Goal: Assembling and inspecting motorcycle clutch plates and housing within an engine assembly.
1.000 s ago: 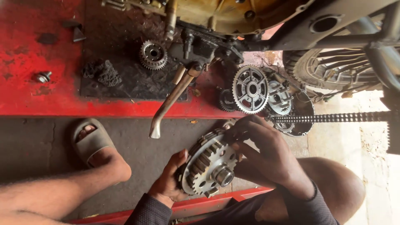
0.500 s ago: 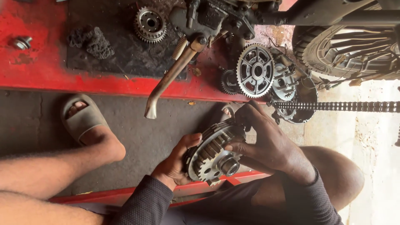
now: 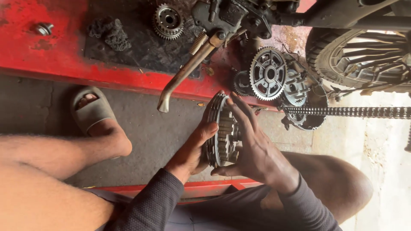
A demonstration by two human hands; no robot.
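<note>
A round toothed metal clutch assembly (image 3: pixel 223 130) stands on edge between my two hands above the grey floor. My left hand (image 3: pixel 192 149) cups its outer face from the left, thumb along the rim. My right hand (image 3: pixel 252 147) presses flat against its inner side, fingers spread upward over the hub. The part's lower edge is hidden by my palms.
A red lift platform (image 3: pixel 64 55) carries a black mat, a small gear (image 3: pixel 168 19), a bolt (image 3: pixel 43 29), a big sprocket (image 3: pixel 268 73) and more gears. A kickstand (image 3: pixel 184 75) juts down. A drive chain (image 3: pixel 355 112) and rear wheel (image 3: pixel 364 55) lie right. My sandalled foot (image 3: pixel 96 115) rests left.
The clutch assembly has been turned from lying face-up to standing on edge. My hands shifted to either side of it, and the view moved closer and lower.
</note>
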